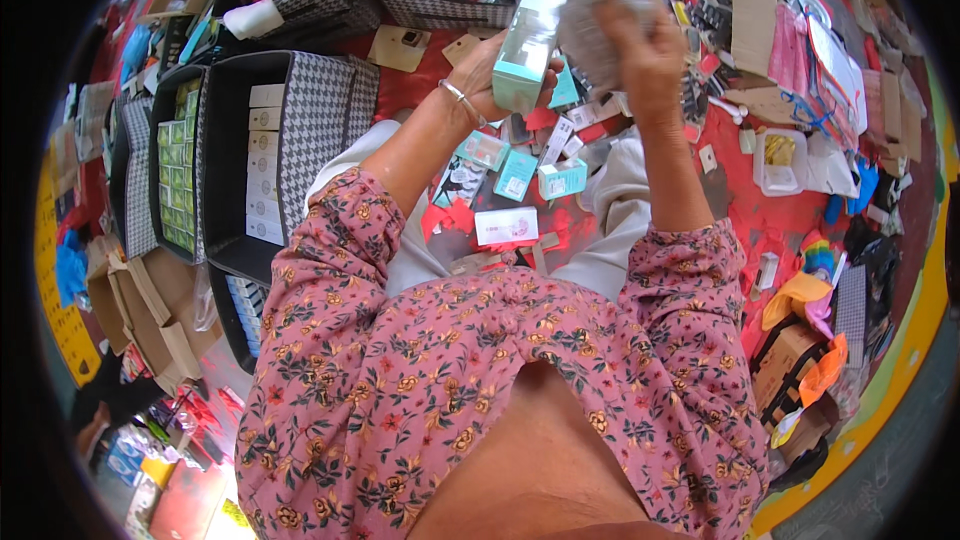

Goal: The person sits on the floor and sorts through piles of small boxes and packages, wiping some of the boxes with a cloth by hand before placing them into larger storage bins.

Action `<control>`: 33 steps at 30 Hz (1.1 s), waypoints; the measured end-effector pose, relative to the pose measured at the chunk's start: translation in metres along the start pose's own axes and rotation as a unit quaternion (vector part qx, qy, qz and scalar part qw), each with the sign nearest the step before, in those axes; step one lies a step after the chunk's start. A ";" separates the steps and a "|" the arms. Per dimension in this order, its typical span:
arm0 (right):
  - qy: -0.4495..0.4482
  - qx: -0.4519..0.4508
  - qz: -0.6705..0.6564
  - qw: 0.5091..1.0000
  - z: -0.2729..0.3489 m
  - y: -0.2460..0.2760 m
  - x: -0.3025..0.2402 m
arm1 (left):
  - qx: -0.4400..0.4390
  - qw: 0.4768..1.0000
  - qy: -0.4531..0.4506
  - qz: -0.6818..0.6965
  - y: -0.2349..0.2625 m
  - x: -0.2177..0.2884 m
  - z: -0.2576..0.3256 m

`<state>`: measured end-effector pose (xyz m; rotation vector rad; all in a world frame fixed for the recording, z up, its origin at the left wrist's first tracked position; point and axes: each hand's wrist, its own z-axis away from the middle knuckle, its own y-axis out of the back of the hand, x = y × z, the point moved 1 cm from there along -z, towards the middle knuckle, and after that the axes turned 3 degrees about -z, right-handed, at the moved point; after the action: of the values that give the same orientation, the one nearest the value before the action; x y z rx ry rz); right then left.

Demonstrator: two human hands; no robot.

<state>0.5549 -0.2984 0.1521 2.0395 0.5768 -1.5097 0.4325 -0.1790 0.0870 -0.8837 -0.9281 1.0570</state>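
My left hand (482, 78) holds up a pale mint-green carton (526, 45), its fingers wrapped round the lower end. Beside it, my right hand (648, 55) grips a crumpled grey cloth (592, 35), blurred by motion. A narrow gap seems to separate cloth and carton; whether they touch I cannot tell. Below, between my legs, lie several small teal-and-white boxes, among them a teal box (516, 175) and another teal box (562, 178). Nearer to me a white box (507, 227) rests on the red floor covering.
On the left, a houndstooth storage bin (322, 100) contains a column of white boxes (265, 165); another beside it has stacked green packages (178, 175). Cut cardboard (150, 310) lies nearer. Small goods crowd the far floor. A clear plastic tub (782, 162) sits right.
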 end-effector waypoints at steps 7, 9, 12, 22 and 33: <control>0.140 0.073 0.309 0.938 0.002 0.010 -0.014 | 0.008 0.992 0.113 -0.052 0.018 -0.020 -0.005; 0.102 0.165 0.367 0.910 -0.007 0.037 0.007 | -0.002 0.992 0.123 -0.037 0.020 -0.010 0.000; 0.004 0.100 0.285 0.953 0.005 0.009 0.034 | -0.098 0.990 0.099 -0.004 0.023 0.002 -0.010; -0.141 0.105 0.106 0.979 0.027 -0.013 -0.007 | -0.146 0.977 0.019 0.154 0.004 0.006 0.001; -0.007 -0.263 0.043 0.964 0.041 -0.027 0.015 | 0.063 0.886 -0.258 -0.380 0.035 0.042 0.012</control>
<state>0.5123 -0.3031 0.1241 1.6188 0.7767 -1.1618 0.4199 -0.1282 0.0672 -0.0607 -1.4718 0.6418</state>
